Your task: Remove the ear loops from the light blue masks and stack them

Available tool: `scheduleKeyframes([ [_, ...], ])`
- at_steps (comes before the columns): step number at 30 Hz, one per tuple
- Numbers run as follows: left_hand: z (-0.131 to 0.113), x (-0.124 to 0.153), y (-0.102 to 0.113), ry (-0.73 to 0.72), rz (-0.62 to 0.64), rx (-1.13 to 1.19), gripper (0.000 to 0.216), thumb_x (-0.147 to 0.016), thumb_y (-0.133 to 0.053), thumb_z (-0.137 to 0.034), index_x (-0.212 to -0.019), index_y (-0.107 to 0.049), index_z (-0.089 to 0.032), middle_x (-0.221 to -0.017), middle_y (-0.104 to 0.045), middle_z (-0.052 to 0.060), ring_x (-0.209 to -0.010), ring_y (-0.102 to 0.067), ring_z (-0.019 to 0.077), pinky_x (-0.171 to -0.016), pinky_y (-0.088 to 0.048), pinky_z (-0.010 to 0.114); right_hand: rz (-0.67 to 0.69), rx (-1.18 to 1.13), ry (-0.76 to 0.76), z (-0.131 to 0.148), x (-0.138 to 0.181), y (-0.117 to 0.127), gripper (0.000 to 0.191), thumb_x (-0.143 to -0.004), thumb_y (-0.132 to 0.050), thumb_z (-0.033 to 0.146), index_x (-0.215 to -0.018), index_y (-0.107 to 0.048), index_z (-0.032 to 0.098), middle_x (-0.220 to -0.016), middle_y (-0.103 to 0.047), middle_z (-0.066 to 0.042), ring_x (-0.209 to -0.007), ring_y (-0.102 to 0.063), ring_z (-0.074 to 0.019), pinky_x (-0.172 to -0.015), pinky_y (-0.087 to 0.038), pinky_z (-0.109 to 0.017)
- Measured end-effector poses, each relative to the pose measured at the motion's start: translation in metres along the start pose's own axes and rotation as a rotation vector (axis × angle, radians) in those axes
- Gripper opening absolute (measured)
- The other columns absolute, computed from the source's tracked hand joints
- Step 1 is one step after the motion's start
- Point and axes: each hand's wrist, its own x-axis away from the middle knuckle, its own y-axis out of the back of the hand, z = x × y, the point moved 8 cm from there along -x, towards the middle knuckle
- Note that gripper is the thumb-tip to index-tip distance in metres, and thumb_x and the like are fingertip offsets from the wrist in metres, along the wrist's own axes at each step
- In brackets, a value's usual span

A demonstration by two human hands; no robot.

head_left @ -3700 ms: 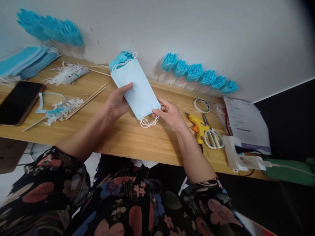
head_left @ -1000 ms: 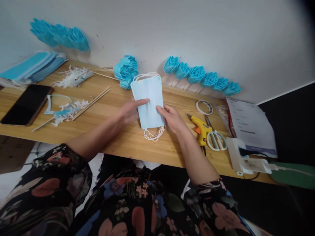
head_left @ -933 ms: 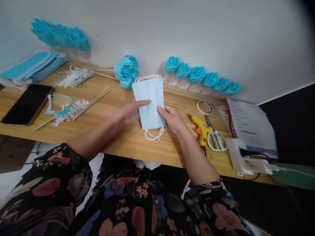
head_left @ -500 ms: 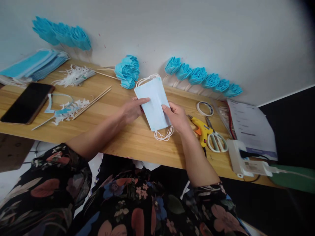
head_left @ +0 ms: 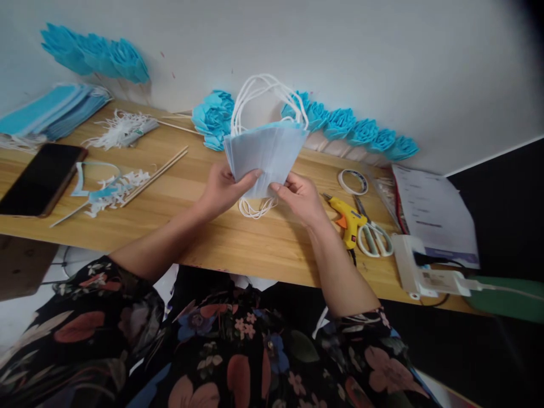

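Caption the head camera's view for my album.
Left hand and right hand hold pale blue masks over a wooden table, blue flowers behind.

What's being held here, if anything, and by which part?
A stack of face masks, by its lower part: the left hand at one side, the right hand at the other.

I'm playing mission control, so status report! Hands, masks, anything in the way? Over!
Left hand, right hand: both holding mask stack. Loops: sticking out at both ends. Possible obstacle: yellow glue gun, right of right hand, not touching.
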Motion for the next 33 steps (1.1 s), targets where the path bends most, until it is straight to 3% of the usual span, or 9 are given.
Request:
scheduleKeyframes([
  [4, 0.006, -0.003, -0.008, 0.024, 0.083, 0.007, 0.027, -0.076, -0.083, -0.039, -0.086, -0.073, -0.016, -0.089, -0.077, 0.008, -0.099, -0.075, 0.0305, -0.086, -0.064, 0.043, 0.008, -0.002, -0.023, -0.008, -0.002, 0.000, 0.043, -0.077, -0.082, 0.055, -0.104, -0.076, 0.023, -0.109, -0.080, -0.004, -0.100, -0.072, -0.0236, -0.096, -0.057, -0.044],
  [8, 0.024, -0.008, -0.019, 0.120, 0.187, 0.065, 0.036, -0.072, -0.084, -0.038, -0.100, -0.077, -0.017, -0.104, -0.080, 0.011, -0.102, -0.076, 0.0310, -0.090, -0.064, 0.046, 0.002, -0.034, -0.067, -0.021, -0.004, 0.002, 0.042, -0.073, -0.085, 0.052, -0.100, -0.075, 0.022, -0.104, -0.080, -0.005, -0.092, -0.072, -0.0227, -0.090, -0.058, -0.043],
  [14, 0.032, -0.008, -0.021, 0.153, 0.190, 0.058, 0.036, -0.071, -0.085, -0.038, -0.098, -0.079, -0.016, -0.105, -0.081, 0.012, -0.104, -0.076, 0.0335, -0.092, -0.064, 0.049, -0.022, -0.033, -0.089, -0.022, -0.003, 0.004, 0.043, -0.071, -0.086, 0.054, -0.098, -0.074, 0.022, -0.099, -0.079, -0.004, -0.088, -0.071, -0.0216, -0.087, -0.057, -0.041],
  [21, 0.025, -0.005, -0.021, 0.193, 0.190, 0.097, 0.046, -0.067, -0.089, -0.046, -0.100, -0.079, -0.015, -0.108, -0.081, 0.012, -0.108, -0.075, 0.0344, -0.098, -0.062, 0.050, -0.055, -0.044, -0.051, -0.010, -0.005, 0.006, 0.051, -0.072, -0.083, 0.061, -0.106, -0.074, 0.023, -0.113, -0.078, -0.006, -0.104, -0.070, -0.0237, -0.096, -0.056, -0.042],
  [28, 0.024, -0.004, -0.020, 0.234, 0.185, 0.151, 0.049, -0.064, -0.090, -0.049, -0.096, -0.080, -0.013, -0.104, -0.081, 0.013, -0.105, -0.076, 0.0342, -0.096, -0.063, 0.049, -0.120, 0.244, 0.032, 0.009, -0.005, 0.023, 0.038, -0.076, -0.081, 0.053, -0.096, -0.075, 0.022, -0.084, -0.071, -0.002, -0.077, -0.060, -0.0181, -0.074, -0.050, -0.034],
  [33, 0.027, -0.004, -0.020, 0.262, 0.152, 0.149, 0.056, -0.059, -0.092, -0.052, -0.097, -0.080, -0.012, -0.108, -0.081, 0.014, -0.108, -0.075, 0.0366, -0.097, -0.063, 0.049, -0.153, 0.328, 0.101, 0.014, -0.006, 0.023, 0.026, -0.079, -0.078, 0.045, -0.090, -0.075, 0.021, -0.078, -0.065, -0.001, -0.074, -0.056, -0.0170, -0.070, -0.045, -0.032],
])
